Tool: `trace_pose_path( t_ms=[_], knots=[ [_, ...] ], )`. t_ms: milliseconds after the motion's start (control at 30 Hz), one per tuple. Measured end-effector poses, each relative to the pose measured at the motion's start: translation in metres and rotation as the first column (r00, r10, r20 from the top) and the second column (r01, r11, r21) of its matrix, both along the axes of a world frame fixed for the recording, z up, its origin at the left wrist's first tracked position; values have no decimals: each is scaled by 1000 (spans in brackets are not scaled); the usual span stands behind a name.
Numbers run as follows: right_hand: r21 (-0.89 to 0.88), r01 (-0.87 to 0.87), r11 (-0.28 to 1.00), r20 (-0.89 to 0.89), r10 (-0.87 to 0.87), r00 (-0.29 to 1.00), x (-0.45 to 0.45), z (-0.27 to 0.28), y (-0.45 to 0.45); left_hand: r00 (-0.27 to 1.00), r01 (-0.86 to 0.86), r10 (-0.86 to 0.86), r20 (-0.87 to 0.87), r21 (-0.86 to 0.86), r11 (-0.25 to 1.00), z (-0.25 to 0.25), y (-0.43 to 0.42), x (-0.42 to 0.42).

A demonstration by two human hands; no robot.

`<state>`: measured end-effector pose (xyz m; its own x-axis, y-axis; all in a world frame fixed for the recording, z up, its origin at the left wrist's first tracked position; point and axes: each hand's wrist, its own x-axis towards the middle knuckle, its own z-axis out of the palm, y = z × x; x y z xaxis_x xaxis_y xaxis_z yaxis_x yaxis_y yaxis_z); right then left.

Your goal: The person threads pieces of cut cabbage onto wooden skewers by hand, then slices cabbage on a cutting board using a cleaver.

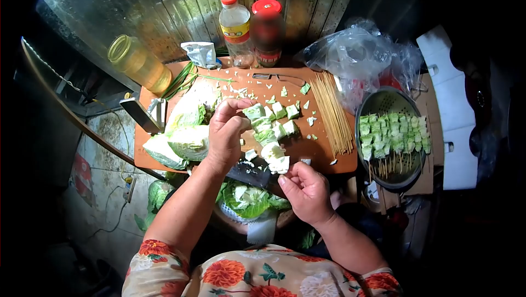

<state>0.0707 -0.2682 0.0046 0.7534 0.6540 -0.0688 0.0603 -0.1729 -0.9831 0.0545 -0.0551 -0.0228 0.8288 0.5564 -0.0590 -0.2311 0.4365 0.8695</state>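
Observation:
My left hand is closed over the cutting board, its thumb and forefinger at the edge of a green cabbage piece. Below and to the right, my right hand pinches the lower end of a short stack of pale cabbage pieces; any stick inside it is hidden. More cut cabbage lies between my hands. Left of my left hand rest large cabbage chunks. A dark knife blade shows partly by the board's near edge.
Bamboo skewers lie along the board's right side. A colander holds several finished cabbage skewers. Behind stand a plastic bottle, a red-lidded jar and a yellow container. A clear plastic bag sits at back right.

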Motion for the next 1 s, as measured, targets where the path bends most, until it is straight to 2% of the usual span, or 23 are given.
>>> trace_pose_path(
  t_ms=[33, 100, 167, 233, 300, 367, 433, 467, 533, 1000],
  knots=[
    [-18, 0, 1000, 74, 2, 997, 2, 2, 1, 1000, -1, 1, 6, 2, 1000, 4, 0, 0],
    [-27, 35, 999, 110, -32, 993, 1, 6, 5, 999, -37, 38, 13, -56, 998, 13, 2, -2],
    [-88, 51, 995, 388, -13, 922, -1, 6, 7, 998, -57, 58, 8, -91, 994, 10, -2, -1],
    [-100, 49, 994, 452, 1, 892, -2, 5, 9, 998, -68, 58, -37, -359, 931, 10, -13, 3],
    [-144, 44, 989, 594, 50, 803, -3, 5, 12, 997, -66, 45, -62, -407, 911, 12, -16, 3],
    [-152, 35, 988, 577, 60, 815, -5, 6, 14, 994, -63, 11, -107, -497, 866, 14, -17, 1],
    [-117, 20, 993, 436, 34, 899, -9, 1, 15, 984, -138, 63, -167, -487, 862, 12, -13, 2],
    [-117, 14, 993, 436, 39, 899, -10, 2, 16, 979, -161, 77, -191, -477, 864, 11, -11, 2],
    [-177, -21, 984, 331, 79, 940, -13, 3, 17, 967, -202, 101, -234, -464, 863, 11, -9, 2],
    [-157, -50, 986, 228, 86, 970, -27, -9, 22, 936, -232, 89, -341, -405, 884, 12, -19, -6]
  ],
)
